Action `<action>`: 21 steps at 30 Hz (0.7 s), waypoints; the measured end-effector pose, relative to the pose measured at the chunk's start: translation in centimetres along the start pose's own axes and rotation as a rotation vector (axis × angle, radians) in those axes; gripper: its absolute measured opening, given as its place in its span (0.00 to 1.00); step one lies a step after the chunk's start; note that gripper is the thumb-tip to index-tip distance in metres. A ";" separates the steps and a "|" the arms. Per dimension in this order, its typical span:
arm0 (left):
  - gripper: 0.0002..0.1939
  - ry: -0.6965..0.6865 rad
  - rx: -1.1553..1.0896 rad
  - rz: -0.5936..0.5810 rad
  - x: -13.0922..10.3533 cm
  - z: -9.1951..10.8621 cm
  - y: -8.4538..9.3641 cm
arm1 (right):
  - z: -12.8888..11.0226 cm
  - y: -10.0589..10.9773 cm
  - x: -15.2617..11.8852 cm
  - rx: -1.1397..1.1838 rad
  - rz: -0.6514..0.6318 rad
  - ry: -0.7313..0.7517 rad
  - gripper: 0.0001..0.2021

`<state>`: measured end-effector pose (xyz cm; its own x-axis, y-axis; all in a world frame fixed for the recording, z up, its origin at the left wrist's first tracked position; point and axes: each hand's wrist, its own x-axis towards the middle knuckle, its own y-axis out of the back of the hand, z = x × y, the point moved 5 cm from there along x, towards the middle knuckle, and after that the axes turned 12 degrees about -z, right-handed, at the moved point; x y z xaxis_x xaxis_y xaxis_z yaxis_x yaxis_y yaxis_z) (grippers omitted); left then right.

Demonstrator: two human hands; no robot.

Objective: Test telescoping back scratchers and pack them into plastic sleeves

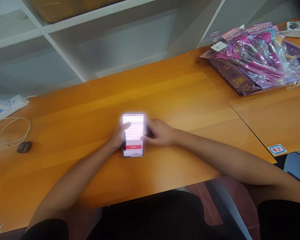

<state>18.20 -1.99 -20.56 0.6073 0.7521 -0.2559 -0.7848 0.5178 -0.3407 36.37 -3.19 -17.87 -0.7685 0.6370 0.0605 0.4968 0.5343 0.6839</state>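
A smartphone [134, 133] with a bright, lit screen is held upright above the wooden table, roughly in the middle of the view. The screen shows lines of small text, too small to read, and a red bar near the bottom. My left hand [118, 136] grips the phone's left edge, its thumb lying over the screen. On the other side, my right hand [161, 132] is closed around the right edge, with the thumb at the lower part of the screen. The fingers behind the phone are hidden.
An open box [240, 80] at the back right holds several plastic-wrapped pink, hand-shaped items [260, 60]. A white cable [28, 128] and a small black object [24, 147] lie at the left, near a power strip [7, 106]. White shelving [102, 20] stands behind the table [90, 100].
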 end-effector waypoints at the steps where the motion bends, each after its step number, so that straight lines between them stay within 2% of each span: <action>1: 0.29 -0.002 0.001 -0.001 0.0 0.0 0.0 | 0.0 0.0 0.0 -0.004 0.003 0.003 0.23; 8: 0.30 -0.004 -0.035 0.031 0.2 -0.5 0.4 | -0.2 0.1 0.1 -0.001 0.001 -0.003 0.23; 14: 0.37 -0.023 -0.142 -0.025 0.4 -0.3 -0.3 | 0.0 0.0 0.0 -0.013 -0.002 -0.009 0.23; 21: 0.39 -0.031 -0.120 -0.041 0.4 0.2 -0.7 | 0.3 -0.1 0.0 -0.009 -0.011 0.008 0.26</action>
<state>18.93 -1.97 -20.30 0.6334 0.7443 -0.2119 -0.7375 0.4977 -0.4565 36.48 -3.11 -18.09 -0.7771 0.6266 0.0584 0.4846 0.5367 0.6907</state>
